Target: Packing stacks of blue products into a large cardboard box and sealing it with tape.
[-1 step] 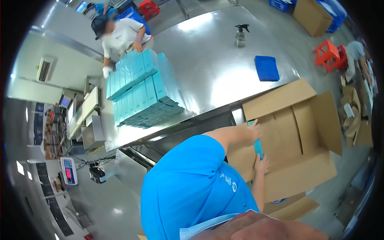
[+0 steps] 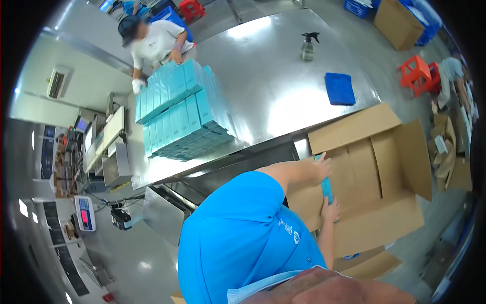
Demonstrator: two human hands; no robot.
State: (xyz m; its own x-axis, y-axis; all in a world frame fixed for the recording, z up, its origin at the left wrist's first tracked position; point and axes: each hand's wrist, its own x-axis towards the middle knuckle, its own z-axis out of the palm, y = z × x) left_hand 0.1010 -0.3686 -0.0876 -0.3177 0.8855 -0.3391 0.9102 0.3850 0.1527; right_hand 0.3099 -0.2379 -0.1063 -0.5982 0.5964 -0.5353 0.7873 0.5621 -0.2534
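A narrow strip of teal boxes (image 2: 327, 188) shows between my two hands, over the near side of an open brown carton (image 2: 354, 175). I cannot tell whether it is one box or several in a row. My left hand (image 2: 323, 168) grips its far end, fingers bent over the top. At the near end my right hand (image 2: 331, 210) is closed around it. My arms and blue sleeve hide part of the carton's near flap. On the steel table, further left, stands a large stack of like teal boxes (image 2: 172, 114).
Across the steel table (image 2: 243, 66), a person in white (image 2: 157, 43) has both hands at the stack. A spray bottle (image 2: 308, 48) and a folded blue cloth (image 2: 339, 89) lie towards the right. Red stools (image 2: 416, 75) stand beyond. The carton's flaps stick outward.
The whole view has shifted very slightly. My hands stay on the teal strip in the same place at the carton.
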